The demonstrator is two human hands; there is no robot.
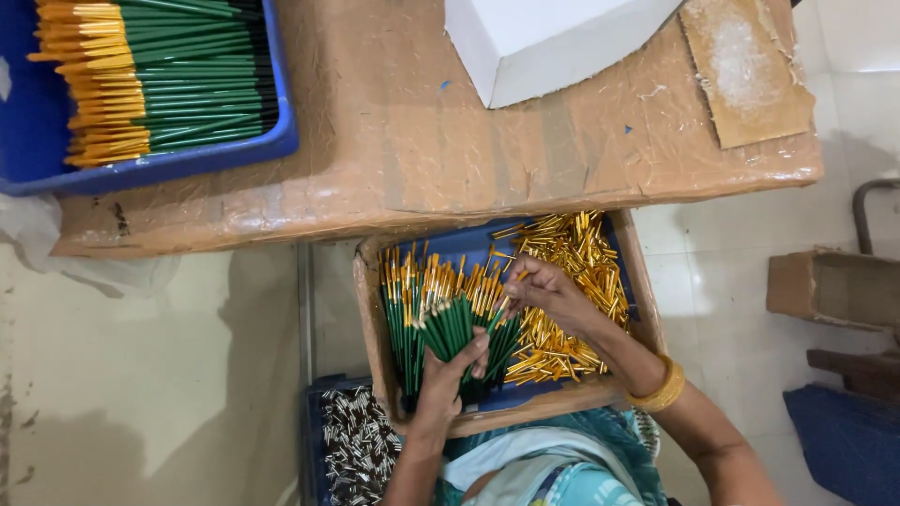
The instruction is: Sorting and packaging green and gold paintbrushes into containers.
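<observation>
A low table [422, 141] wrapped in brown tape fills the top of your view, standing on a pale tiled floor [141, 375]. On its left corner sits a blue tray [187, 161] stacked with finished green sticks, their gold tips all facing left; a white box [544, 37] rests at the top edge and a scrap of cardboard [745, 70] lies to its right. Just below the table edge, on your lap, is a shallow cardboard tray [370, 319] with a blue lining. Your left hand [448, 379] is wrapped around the lower ends of a fanned bundle of green sticks [441, 319], holding them with the gold ends pointing away from you. Your right hand [544, 290], a gold bangle [661, 389] on its wrist, has its fingertips pinched together at the top of that bundle, right beside the loose heap of gold ferrules [572, 281] filling the tray's right half. A blue crate of silver ferrules [352, 445] sits by your left forearm.
</observation>
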